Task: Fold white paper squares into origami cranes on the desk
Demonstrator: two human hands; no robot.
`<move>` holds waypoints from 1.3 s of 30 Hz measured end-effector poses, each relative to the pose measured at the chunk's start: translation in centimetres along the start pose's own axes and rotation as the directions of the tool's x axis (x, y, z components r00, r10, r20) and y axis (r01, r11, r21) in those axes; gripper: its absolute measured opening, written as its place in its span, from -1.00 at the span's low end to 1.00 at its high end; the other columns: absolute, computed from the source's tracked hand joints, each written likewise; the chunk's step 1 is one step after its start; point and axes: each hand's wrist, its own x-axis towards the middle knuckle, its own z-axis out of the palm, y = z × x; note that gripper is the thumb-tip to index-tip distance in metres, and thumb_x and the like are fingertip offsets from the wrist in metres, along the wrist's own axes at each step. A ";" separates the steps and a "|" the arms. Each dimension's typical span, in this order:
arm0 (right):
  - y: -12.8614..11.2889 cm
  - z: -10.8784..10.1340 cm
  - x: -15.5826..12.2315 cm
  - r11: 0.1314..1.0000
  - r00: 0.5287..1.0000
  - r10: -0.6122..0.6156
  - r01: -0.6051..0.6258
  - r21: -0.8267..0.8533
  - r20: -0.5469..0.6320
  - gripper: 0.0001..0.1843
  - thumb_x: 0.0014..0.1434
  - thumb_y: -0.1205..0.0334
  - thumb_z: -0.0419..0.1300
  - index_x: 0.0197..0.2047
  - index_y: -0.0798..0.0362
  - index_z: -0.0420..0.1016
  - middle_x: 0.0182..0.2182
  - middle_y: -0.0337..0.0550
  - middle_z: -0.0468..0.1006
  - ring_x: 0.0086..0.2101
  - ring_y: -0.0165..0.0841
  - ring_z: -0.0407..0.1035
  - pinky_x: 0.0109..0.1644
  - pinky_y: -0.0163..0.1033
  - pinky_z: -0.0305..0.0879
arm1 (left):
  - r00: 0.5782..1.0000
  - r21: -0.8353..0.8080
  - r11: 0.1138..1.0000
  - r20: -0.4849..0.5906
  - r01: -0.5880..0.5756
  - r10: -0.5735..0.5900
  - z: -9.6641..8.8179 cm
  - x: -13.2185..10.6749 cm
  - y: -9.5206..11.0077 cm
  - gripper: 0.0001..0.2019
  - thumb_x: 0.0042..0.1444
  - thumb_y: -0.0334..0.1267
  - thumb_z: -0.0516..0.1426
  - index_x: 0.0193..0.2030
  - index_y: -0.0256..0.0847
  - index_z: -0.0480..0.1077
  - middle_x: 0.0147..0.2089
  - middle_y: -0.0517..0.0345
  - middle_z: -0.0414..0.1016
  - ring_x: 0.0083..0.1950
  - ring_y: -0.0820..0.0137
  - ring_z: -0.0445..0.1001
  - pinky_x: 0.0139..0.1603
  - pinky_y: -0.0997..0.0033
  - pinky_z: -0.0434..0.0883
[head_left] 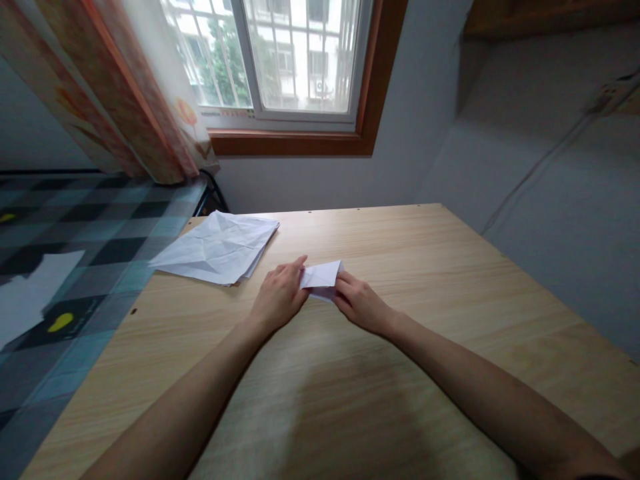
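Observation:
A small piece of folded white paper [321, 275] is between my two hands, over the middle of the wooden table. My left hand [281, 291] grips its left edge, with the thumb below and the fingers behind. On the opposite side, my right hand [361, 301] has its fingers closed round the paper's right edge, some of them tucked behind the fold. The upper layer lies flat, and a lower layer shows beneath it toward me. The fingertips under the paper are hidden.
Creased white sheets [219, 247] lie stacked at the table's far left corner. The wooden table [450, 320] reaches the wall under the window. Left of it is a checked bed cover [100, 227] with white paper pieces [37, 293]. A cable [530, 170] hangs along the right wall.

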 end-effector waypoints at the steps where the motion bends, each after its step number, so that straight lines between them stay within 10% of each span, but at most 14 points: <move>1: 0.0 0.0 0.0 1.000 1.000 0.014 -0.015 -0.015 -0.011 -0.73 0.21 0.51 0.08 -0.05 0.09 0.42 -0.07 0.04 0.49 -0.08 -0.22 0.42 0.02 -0.09 0.42 | 1.000 -0.003 1.000 -0.015 0.007 -0.007 0.0 0.0 0.0 -0.50 0.17 -0.32 0.10 0.27 -0.31 0.24 0.04 -0.11 0.55 0.06 0.10 0.48 0.07 0.06 0.42; 6: -0.3 0.2 -0.1 0.986 0.994 -0.103 0.106 -0.128 0.029 -0.86 0.27 0.42 0.12 -0.21 0.08 0.51 -0.21 -0.03 0.58 -0.16 -0.21 0.42 -0.02 -0.08 0.41 | 0.995 -0.045 0.999 -0.096 -0.009 0.005 -0.1 0.0 -0.2 -0.84 0.19 -0.35 0.05 -0.16 -0.23 0.45 -0.13 0.00 0.57 -0.07 0.21 0.49 0.00 0.17 0.44; 14: -2.0 0.3 -0.4 0.965 0.967 -0.209 0.228 -0.127 0.147 -0.80 0.25 0.32 0.17 -0.08 0.08 0.56 -0.02 0.00 0.62 -0.03 -0.17 0.43 0.11 0.00 0.36 | 0.961 -0.097 0.970 -0.184 -0.225 0.204 -1.0 -0.3 0.5 -0.83 0.26 -0.29 0.08 -0.13 -0.18 0.50 -0.14 0.03 0.60 -0.12 0.29 0.52 -0.05 0.24 0.45; 21: -3.5 0.6 -0.5 0.956 0.938 -0.230 0.268 -0.119 0.261 -0.71 0.23 0.22 0.22 -0.01 0.14 0.53 0.11 0.13 0.53 -0.05 -0.15 0.39 0.11 0.03 0.35 | 0.968 -0.314 0.938 -0.149 0.147 -0.202 -1.1 -0.2 0.3 -0.72 0.26 -0.16 0.06 -0.33 -0.23 0.53 -0.44 0.17 0.58 -0.44 0.43 0.45 -0.36 0.47 0.38; 30: -3.8 0.7 -0.6 0.969 0.947 -0.189 0.223 -0.109 0.259 -0.73 0.26 0.24 0.20 0.00 0.15 0.52 0.09 0.11 0.53 -0.03 -0.15 0.37 0.11 0.01 0.37 | 0.905 -0.365 0.906 -0.272 0.216 -0.326 -1.5 0.1 0.4 -0.74 0.16 -0.08 0.15 -0.43 -0.21 0.43 -0.51 0.24 0.47 -0.52 0.47 0.36 -0.46 0.47 0.29; 34: -3.8 0.9 -0.5 0.981 0.971 -0.107 0.139 -0.139 0.214 -0.70 0.24 0.22 0.21 0.02 0.15 0.50 0.10 0.16 0.51 0.04 -0.09 0.35 0.15 0.08 0.34 | 0.922 -0.148 0.979 -0.339 0.141 -0.184 -1.2 -0.6 0.7 -0.60 0.16 -0.02 0.18 -0.59 -0.19 0.25 -0.63 0.27 0.29 -0.57 0.49 0.24 -0.50 0.45 0.18; 39: -3.6 1.0 -0.5 0.986 0.981 -0.092 0.113 -0.119 0.173 -0.61 0.23 0.20 0.22 0.09 0.16 0.48 0.11 0.15 0.50 0.13 -0.06 0.30 0.25 0.11 0.26 | 0.974 -0.097 0.977 -0.143 -0.188 0.173 -1.2 -1.0 1.2 -0.71 0.32 -0.21 0.03 -0.39 -0.22 0.44 -0.39 0.08 0.55 -0.34 0.38 0.47 -0.28 0.38 0.37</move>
